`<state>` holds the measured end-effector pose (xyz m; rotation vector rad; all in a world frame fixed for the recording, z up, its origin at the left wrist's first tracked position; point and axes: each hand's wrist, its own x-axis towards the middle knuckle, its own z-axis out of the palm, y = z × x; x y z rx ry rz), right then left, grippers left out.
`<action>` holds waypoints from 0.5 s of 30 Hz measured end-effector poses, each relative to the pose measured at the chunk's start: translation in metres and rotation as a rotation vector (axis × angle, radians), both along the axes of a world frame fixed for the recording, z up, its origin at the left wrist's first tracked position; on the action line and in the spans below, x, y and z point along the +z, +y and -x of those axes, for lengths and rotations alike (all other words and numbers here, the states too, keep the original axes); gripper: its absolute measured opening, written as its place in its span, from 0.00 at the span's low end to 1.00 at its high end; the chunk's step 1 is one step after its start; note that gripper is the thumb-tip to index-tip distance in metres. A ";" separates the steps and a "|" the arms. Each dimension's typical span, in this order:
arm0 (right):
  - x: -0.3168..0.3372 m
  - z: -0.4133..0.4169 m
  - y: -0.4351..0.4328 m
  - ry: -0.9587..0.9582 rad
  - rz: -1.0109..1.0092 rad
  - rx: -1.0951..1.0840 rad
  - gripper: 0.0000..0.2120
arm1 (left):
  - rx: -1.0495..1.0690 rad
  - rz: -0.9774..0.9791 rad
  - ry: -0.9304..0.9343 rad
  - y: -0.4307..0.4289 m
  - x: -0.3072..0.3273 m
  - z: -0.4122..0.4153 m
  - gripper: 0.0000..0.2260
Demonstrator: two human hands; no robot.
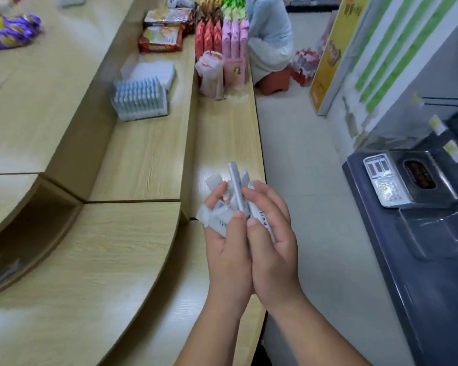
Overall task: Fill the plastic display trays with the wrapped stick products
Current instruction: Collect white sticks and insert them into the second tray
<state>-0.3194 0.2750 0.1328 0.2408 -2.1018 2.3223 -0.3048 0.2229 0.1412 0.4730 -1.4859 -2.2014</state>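
Observation:
Both my hands are pressed together over the front edge of the wooden counter, gripping a bundle of white wrapped sticks (236,191) with barcodes. My left hand (226,241) curls round the left part of the bundle; my right hand (271,233) curls round the right part. Stick ends poke up above my fingers. Farther back on the middle counter step stands a clear plastic display tray (140,100) packed with upright white sticks. Behind it lies a second pale tray or box (156,72), blurred.
Red, pink and green snack packs (222,35) stand upright at the counter's far end, with a white bag (210,72) beside them. A person in pale clothes sits on a red stool (274,80). A dark machine (407,180) stands at the right across the tiled aisle.

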 end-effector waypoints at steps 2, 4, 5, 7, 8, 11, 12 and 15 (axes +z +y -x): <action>0.002 0.034 -0.003 -0.011 -0.002 0.023 0.17 | 0.021 0.001 -0.004 -0.002 0.002 0.031 0.20; 0.007 0.066 -0.005 0.000 0.003 0.046 0.17 | 0.049 0.005 -0.002 -0.005 0.007 0.062 0.20; 0.009 0.082 -0.006 -0.005 0.003 0.063 0.17 | 0.063 0.012 -0.011 -0.006 0.008 0.078 0.20; 0.012 0.112 -0.006 -0.030 0.000 0.092 0.17 | 0.092 0.027 -0.051 -0.006 0.009 0.106 0.20; 0.014 0.127 -0.007 -0.028 0.000 0.104 0.17 | 0.102 0.027 -0.059 -0.007 0.011 0.121 0.20; 0.018 0.174 -0.009 -0.044 0.022 0.157 0.16 | 0.131 0.004 -0.056 -0.008 0.016 0.165 0.19; 0.019 0.192 -0.011 -0.044 0.032 0.178 0.16 | 0.153 0.018 -0.058 -0.009 0.017 0.181 0.18; 0.016 0.248 -0.015 -0.049 0.053 0.240 0.17 | 0.229 0.062 -0.079 -0.011 0.016 0.235 0.18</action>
